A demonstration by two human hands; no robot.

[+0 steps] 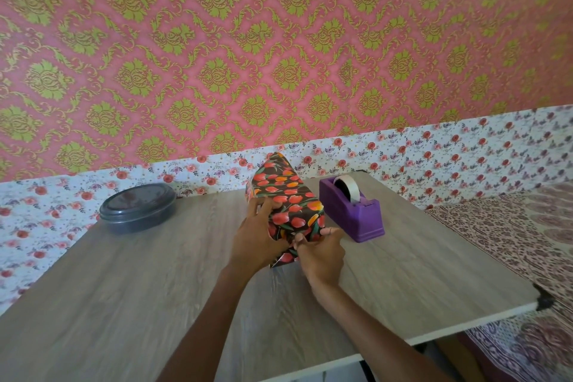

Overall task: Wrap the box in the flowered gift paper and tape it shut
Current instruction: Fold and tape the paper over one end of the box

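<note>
Now the box sits on the table, just beside the tape dispenser. My left hand grips its side, my right hand pinches the near paper flap. If I release for tape, this fold may spring open.

A dark round lidded container sits at the far left of the wood-grain table, below a pink-and-green damask wall.

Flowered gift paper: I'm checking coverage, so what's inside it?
Presumably the box, but none shows: the paper covers every visible face. The left hand grips it; the right hand pinches the near-end fold, hiding it.
</note>
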